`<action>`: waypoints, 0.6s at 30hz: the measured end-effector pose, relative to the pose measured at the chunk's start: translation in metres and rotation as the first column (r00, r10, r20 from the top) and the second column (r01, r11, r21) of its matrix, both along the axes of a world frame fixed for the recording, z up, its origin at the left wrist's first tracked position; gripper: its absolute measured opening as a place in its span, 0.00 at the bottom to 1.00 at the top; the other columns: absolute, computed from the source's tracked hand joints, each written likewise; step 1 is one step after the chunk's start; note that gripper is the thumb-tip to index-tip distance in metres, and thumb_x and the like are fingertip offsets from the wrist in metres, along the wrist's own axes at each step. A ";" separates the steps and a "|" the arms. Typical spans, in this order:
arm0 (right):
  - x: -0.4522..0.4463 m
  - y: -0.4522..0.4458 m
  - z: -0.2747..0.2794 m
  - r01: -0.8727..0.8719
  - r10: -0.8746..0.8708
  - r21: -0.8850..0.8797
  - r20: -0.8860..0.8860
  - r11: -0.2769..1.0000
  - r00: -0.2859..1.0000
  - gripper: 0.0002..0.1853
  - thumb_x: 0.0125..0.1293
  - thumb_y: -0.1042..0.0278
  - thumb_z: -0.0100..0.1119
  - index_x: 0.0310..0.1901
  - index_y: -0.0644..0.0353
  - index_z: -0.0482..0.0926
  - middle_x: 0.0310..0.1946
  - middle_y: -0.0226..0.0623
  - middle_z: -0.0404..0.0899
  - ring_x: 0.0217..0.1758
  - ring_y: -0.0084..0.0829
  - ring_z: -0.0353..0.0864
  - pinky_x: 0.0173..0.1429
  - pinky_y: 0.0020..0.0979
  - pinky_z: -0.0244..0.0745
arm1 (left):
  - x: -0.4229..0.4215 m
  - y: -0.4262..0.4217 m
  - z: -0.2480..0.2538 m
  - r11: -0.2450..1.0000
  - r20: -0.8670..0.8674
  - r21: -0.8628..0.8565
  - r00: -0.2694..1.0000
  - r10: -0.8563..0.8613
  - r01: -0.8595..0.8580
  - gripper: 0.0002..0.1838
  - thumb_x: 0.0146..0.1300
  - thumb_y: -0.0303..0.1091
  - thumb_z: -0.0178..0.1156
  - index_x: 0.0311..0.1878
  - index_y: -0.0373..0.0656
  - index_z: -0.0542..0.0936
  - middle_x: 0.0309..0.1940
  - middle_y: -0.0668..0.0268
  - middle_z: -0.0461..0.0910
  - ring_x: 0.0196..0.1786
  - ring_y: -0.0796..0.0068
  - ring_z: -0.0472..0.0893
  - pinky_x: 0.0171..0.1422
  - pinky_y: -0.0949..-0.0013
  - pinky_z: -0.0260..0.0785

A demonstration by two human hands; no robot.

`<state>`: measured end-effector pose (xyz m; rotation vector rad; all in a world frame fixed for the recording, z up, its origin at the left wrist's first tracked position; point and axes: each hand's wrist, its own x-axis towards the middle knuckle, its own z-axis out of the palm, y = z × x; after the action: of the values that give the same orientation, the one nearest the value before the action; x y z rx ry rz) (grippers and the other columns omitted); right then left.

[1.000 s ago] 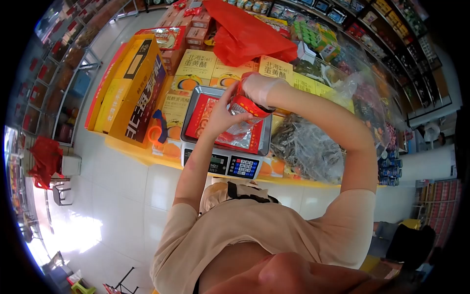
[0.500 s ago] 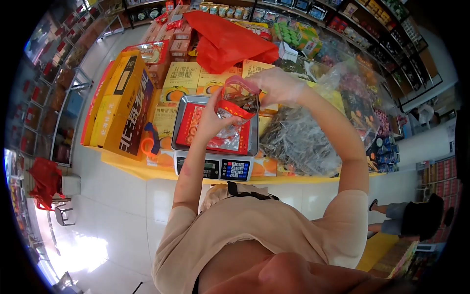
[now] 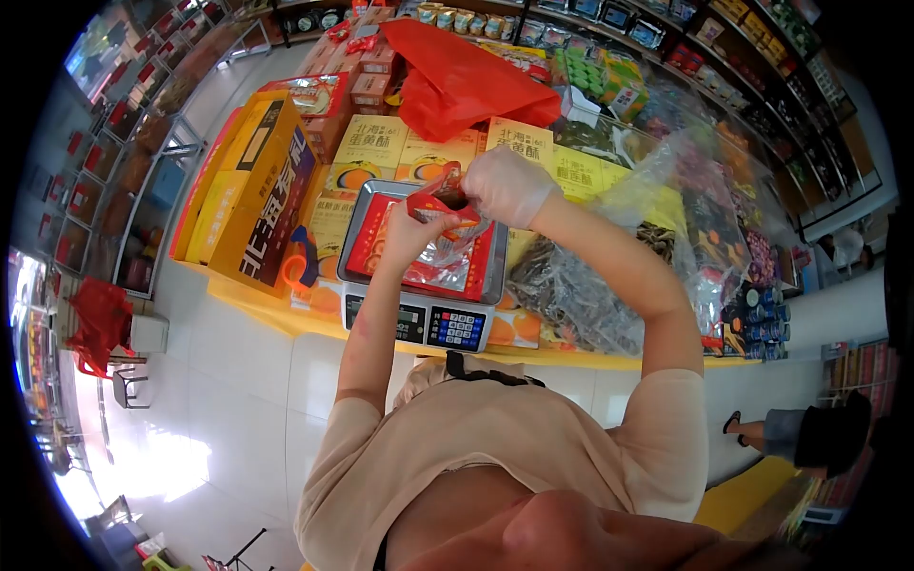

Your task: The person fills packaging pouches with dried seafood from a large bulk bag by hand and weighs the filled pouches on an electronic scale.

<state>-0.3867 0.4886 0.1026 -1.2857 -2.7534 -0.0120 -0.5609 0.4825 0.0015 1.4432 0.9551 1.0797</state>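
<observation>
My left hand (image 3: 411, 236) is bare and closed on the side of a red pouch (image 3: 446, 202) with a clear window. My right hand (image 3: 509, 186), in a thin clear glove, pinches the pouch's upper edge. Dark contents show at its mouth. Beneath the pouch, a flat red packet (image 3: 373, 238) lies on the metal tray of a white scale (image 3: 419, 321). Right of the scale, a large clear plastic bag (image 3: 590, 285) holds dark dried pieces.
A tall yellow box (image 3: 249, 190) and an orange tape ring (image 3: 301, 271) stand left of the scale. Yellow cartons (image 3: 371, 143) and a red plastic bag (image 3: 466, 81) lie behind it. At the far right is another person (image 3: 809, 436).
The pouch's mouth, wide open half a second ago, is now narrower. My right hand has come onto its edge with fingers closed. The person at the right has come back into fuller view.
</observation>
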 end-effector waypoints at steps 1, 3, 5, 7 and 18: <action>-0.001 0.001 -0.004 0.002 -0.002 0.009 0.004 1.000 1.000 0.04 0.43 0.71 0.55 0.20 0.60 0.78 0.22 0.45 0.75 0.30 0.45 0.76 0.35 0.38 0.72 | 0.000 0.003 -0.004 1.000 -0.018 -0.007 0.999 0.030 -0.031 0.24 0.44 0.32 0.70 0.46 0.35 0.77 0.35 0.64 0.81 0.38 0.80 0.78 0.44 0.74 0.69; -0.002 0.002 -0.018 0.005 -0.005 0.006 -0.001 1.000 1.000 0.04 0.43 0.71 0.55 0.20 0.60 0.78 0.22 0.44 0.75 0.30 0.44 0.76 0.36 0.38 0.72 | 0.002 0.007 -0.007 0.997 -0.010 -0.028 0.998 0.069 -0.070 0.20 0.45 0.33 0.70 0.42 0.35 0.79 0.32 0.65 0.81 0.35 0.81 0.78 0.41 0.75 0.70; 0.000 0.003 -0.028 0.011 -0.011 0.005 -0.009 1.000 1.000 0.04 0.42 0.72 0.54 0.20 0.60 0.78 0.22 0.44 0.75 0.30 0.44 0.77 0.36 0.38 0.73 | 0.004 0.009 -0.007 0.993 -0.006 -0.047 0.994 0.106 -0.106 0.16 0.46 0.34 0.69 0.38 0.35 0.81 0.29 0.66 0.81 0.31 0.81 0.78 0.37 0.75 0.70; 0.006 0.006 -0.031 0.006 -0.005 0.046 -0.016 0.999 1.000 0.04 0.45 0.71 0.54 0.20 0.59 0.78 0.22 0.44 0.76 0.30 0.43 0.77 0.36 0.37 0.72 | 0.008 0.010 -0.006 0.989 0.088 0.021 0.985 0.147 -0.149 0.14 0.47 0.34 0.69 0.33 0.34 0.81 0.27 0.65 0.81 0.27 0.82 0.77 0.32 0.77 0.70; 0.061 -0.011 0.006 0.044 -0.007 0.105 -0.328 0.993 0.945 0.09 0.50 0.66 0.58 0.32 0.59 0.79 0.30 0.38 0.78 0.35 0.40 0.76 0.40 0.37 0.71 | 0.012 -0.008 0.028 0.984 0.308 0.018 0.937 0.163 -0.177 0.14 0.52 0.28 0.65 0.40 0.31 0.78 0.32 0.61 0.80 0.32 0.77 0.79 0.34 0.75 0.72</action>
<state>-0.3257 0.4780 0.1087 -1.1747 -2.4189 0.0417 -0.5486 0.4742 0.0293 1.1990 0.8462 1.4149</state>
